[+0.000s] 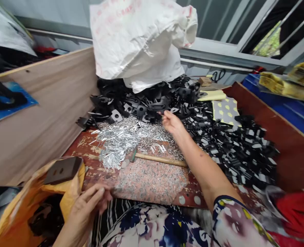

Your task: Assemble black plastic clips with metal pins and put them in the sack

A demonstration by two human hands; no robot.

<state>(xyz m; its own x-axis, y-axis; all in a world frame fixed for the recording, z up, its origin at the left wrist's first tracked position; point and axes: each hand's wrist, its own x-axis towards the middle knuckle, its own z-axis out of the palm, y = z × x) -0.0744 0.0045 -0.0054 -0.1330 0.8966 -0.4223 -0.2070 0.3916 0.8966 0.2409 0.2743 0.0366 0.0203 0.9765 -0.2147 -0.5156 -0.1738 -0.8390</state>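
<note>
My right hand (pixel 171 122) reaches to the front of a heap of black parts with holes (pixel 141 110). Its fingers are pinched together against the heap; what lies between the fingertips is too small to make out. My left hand (pixel 92 201) hovers by the table's front edge, fingers loosely stretched and nothing visible in them. Below the heap lies a spread of thin silvery metal pins (pixel 121 137). A hammer (pixel 162 160) with a wooden handle rests across the worn work surface (pixel 152 185), its head toward the left and its handle end near my right forearm.
A white sack (pixel 138 44) stands over the heap. Small black pieces (pixel 234 154) are piled at the right, with a yellow-patterned cloth (pixel 226 111) on them. Wooden boards (pixel 44 113) wall the table's sides. A yellow bag (pixel 15 219) holding dark parts and a dark block (pixel 63 170) sit at left.
</note>
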